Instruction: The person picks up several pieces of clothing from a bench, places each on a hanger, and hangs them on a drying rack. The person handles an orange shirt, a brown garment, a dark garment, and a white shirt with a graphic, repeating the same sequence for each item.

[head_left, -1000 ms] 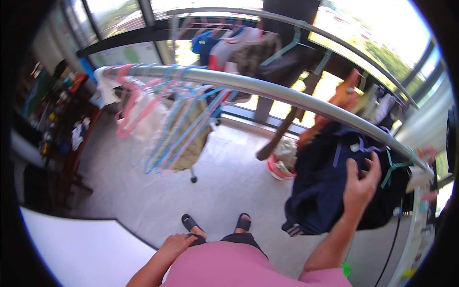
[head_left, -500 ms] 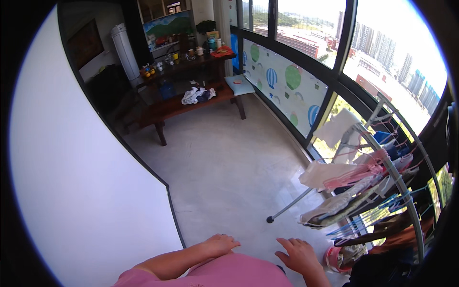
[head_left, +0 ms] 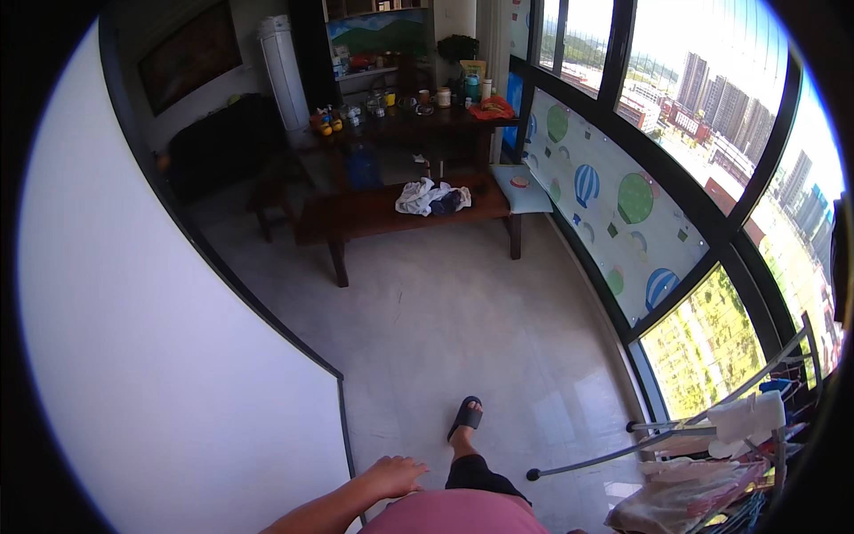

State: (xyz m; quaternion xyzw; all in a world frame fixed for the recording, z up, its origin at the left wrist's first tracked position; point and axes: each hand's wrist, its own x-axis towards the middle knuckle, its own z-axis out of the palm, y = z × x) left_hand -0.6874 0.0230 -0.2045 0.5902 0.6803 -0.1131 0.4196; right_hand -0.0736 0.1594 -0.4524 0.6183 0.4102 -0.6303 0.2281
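The fingers of the left hand (head_left: 394, 478) are extended and loosely side by side, slightly bent, with nothing visible in them. The right hand lies outside the view, so how its fingers stand I cannot tell. Nearest to the left hand is the pink shirt (head_left: 449, 514), just to its right at the lower edge; whether they touch is unclear. On its other side, near the wrist, runs the black edging (head_left: 340, 409) of a white wall (head_left: 169, 356). Ahead, one foot in a dark sandal (head_left: 461, 420) stands on the pale floor (head_left: 427, 329), which stretches open to a wooden bench (head_left: 356, 218). White and dark cloths (head_left: 431, 198) lie bunched on the bench, well apart from the hand. At lower right, a drying rack (head_left: 607, 456) hung with clothes (head_left: 676, 498) pushes its legs into the floor space, narrowing the way between it and the wall. Farther right, dark window frames (head_left: 614, 331) bound the room.
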